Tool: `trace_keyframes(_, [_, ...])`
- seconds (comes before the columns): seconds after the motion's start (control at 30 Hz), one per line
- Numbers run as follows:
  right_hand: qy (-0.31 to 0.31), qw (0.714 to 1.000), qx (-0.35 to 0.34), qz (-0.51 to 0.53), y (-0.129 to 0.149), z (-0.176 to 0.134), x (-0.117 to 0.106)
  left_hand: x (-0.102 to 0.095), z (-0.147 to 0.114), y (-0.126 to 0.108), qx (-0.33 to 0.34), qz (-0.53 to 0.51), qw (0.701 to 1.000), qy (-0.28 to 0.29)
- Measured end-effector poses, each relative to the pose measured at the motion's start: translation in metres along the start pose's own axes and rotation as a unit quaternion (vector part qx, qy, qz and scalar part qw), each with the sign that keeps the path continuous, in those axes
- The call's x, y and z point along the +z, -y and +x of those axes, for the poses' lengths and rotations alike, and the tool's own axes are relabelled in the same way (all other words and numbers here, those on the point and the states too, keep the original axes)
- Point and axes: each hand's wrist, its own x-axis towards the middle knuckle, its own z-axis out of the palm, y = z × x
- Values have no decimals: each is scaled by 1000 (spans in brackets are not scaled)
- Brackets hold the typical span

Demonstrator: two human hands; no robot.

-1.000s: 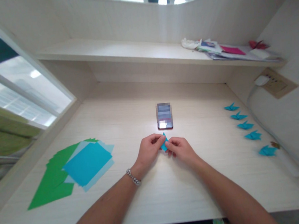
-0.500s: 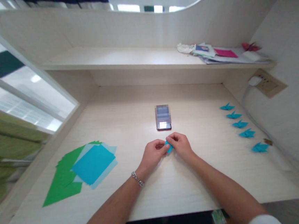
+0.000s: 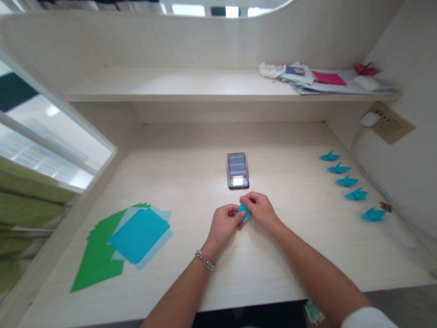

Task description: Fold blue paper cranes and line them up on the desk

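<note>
A small folded piece of blue paper [image 3: 244, 212] is pinched between both hands, just above the desk, with much of it covered by fingers. My left hand [image 3: 226, 221] grips its left side between thumb and fingers. On its upper right edge, my right hand [image 3: 259, 207] is closed with thumb and forefinger. Right behind the hands lies a phone [image 3: 238, 168] with its screen lit. Over to the left, a stack of blue paper sheets [image 3: 140, 236] rests partly on green paper sheets [image 3: 97, 264].
Several blue folded paper cranes [image 3: 345, 181] stand in a row at the right. A white cable [image 3: 377, 186] runs along the right wall from a socket [image 3: 393, 123]. Papers [image 3: 326, 79] lie on the shelf [image 3: 181, 83] above the desk [image 3: 172, 158].
The view has shifted slightly. Both hands keep their hold on the folded blue paper, and the fingers have moved only a little.
</note>
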Motion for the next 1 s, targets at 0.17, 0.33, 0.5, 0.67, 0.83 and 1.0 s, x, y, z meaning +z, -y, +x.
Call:
trace_keyframes(0.17, [4, 999, -18, -38, -2, -6, -2, 4, -2, 3, 61, 72, 995, -16])
trace_keyframes(0.33, [30, 999, -19, -19, -5, -3, -4, 3, -5, 5, 77, 77, 994, -23])
trace_keyframes(0.5, [-101, 979, -117, -135, -5, 32, -22, 2, -6, 7, 68, 61, 995, -29])
trace_keyframes(0.67, [-94, 930, -148, -322, -7, 76, -30, 1, -6, 7, 53, 37, 998, -26])
trace_keyframes(0.83, [-92, 917, -102, -374, -7, 97, -29, -1, -6, 7, 39, 12, 999, -20])
trace_keyframes(1.0, [-95, 915, -91, -382, -6, 103, -29, -1, -5, 7, 37, 8, 999, -19])
